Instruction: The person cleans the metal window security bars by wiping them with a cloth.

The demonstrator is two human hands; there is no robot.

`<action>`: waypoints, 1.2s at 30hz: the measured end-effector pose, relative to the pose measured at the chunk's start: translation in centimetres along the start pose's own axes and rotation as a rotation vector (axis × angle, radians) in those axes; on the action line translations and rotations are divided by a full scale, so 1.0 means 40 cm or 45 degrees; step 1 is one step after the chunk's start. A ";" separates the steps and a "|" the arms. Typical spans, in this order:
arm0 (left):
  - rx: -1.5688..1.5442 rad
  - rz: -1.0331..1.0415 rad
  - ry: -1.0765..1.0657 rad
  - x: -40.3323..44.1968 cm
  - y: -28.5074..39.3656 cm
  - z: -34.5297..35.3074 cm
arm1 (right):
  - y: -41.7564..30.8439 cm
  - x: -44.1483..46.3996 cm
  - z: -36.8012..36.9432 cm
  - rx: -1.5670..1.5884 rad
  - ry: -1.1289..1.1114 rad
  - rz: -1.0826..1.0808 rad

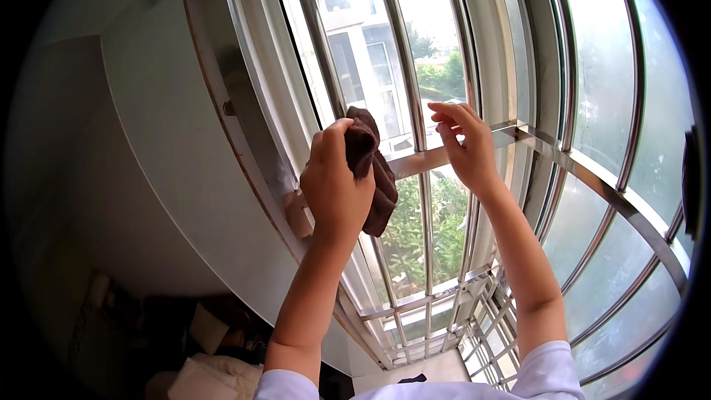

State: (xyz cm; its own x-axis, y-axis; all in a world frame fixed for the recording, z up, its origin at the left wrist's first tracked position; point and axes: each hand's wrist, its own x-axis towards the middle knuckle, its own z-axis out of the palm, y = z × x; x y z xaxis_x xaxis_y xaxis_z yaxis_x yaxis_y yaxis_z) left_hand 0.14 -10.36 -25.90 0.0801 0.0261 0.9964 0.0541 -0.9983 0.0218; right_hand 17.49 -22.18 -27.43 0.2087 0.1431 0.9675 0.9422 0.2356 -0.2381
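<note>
A dark brown cloth [381,196] is gripped in my left hand [335,178], bunched at a vertical metal bar [318,26] of the window grille. Its lower part hangs down beside the hand, over the horizontal rail. Whether the cloth wraps all the way round the bar is hidden. To the right, my right hand [466,144] is raised beside another vertical bar [400,37], just above the level of the flat rail [548,145]. Its fingers are bent and apart from the thumb, and nothing shows in them.
Frosted panes [603,67] stand behind more bars on the right. A wall [170,126] and the window frame [244,52] lie to the left. Below left are pale cushions [211,378] among dark items. Green plants [415,233] and a building show outside.
</note>
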 end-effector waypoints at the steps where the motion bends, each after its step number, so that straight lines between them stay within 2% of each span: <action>1: -0.073 -0.060 0.003 0.014 0.010 0.023 | 0.016 0.004 -0.001 0.004 -0.050 0.048; 7: -0.291 -0.343 -0.218 0.057 0.002 0.162 | 0.074 0.048 0.003 0.104 -0.507 0.457; 10: -0.706 -0.662 -0.371 0.070 -0.022 0.192 | 0.108 0.069 0.017 0.188 -0.655 0.500; 16: -0.824 -0.725 -0.370 0.054 -0.021 0.201 | 0.105 0.098 0.020 0.229 -0.874 0.496; 19: -0.694 -0.698 -0.454 0.050 -0.016 0.205 | 0.150 0.088 0.039 0.242 -0.778 0.528; 20: -0.539 -0.632 -0.480 0.047 -0.022 0.210 | 0.156 0.086 0.039 0.203 -0.717 0.528; 21: -0.383 -0.565 -0.503 0.049 -0.016 0.205 | 0.134 0.082 0.034 0.336 -0.641 0.754; 22: -0.383 -0.566 -0.502 0.044 -0.007 0.198 | 0.118 0.072 0.028 0.335 -0.643 0.753; 24: 0.188 -0.175 -0.420 0.024 0.025 0.162 | 0.086 0.050 0.019 -0.481 -0.384 0.178; 25: 0.339 -0.100 -0.499 0.021 0.038 0.136 | 0.067 0.039 0.009 -0.652 -0.391 0.133; 26: 0.340 -0.099 -0.500 0.007 0.039 0.124 | 0.052 0.034 -0.005 -0.651 -0.390 0.134; 28: 0.347 0.061 -0.436 -0.020 0.041 0.101 | 0.032 0.024 -0.037 -1.016 -0.370 -0.108; 29: 0.348 0.058 -0.540 -0.027 0.044 0.086 | 0.036 0.025 -0.058 -1.003 -0.294 -0.146; 32: 0.351 0.142 -0.599 -0.059 0.022 0.073 | 0.043 0.024 -0.085 -0.961 -0.396 -0.244; 34: 0.427 0.324 -0.593 -0.083 0.044 0.045 | 0.024 0.024 -0.075 -0.901 -0.444 -0.201; 36: 0.489 0.283 -0.681 -0.123 0.056 0.025 | 0.019 0.026 -0.051 -0.842 -0.496 -0.155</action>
State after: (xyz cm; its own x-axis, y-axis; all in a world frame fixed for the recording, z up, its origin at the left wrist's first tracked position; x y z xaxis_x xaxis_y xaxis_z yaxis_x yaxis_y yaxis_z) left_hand 0.86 -12.69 -30.83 0.6041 -0.0563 0.7949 0.3200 -0.8964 -0.3067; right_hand 18.97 -23.83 -26.45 0.1021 0.5092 0.8545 0.9387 -0.3337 0.0867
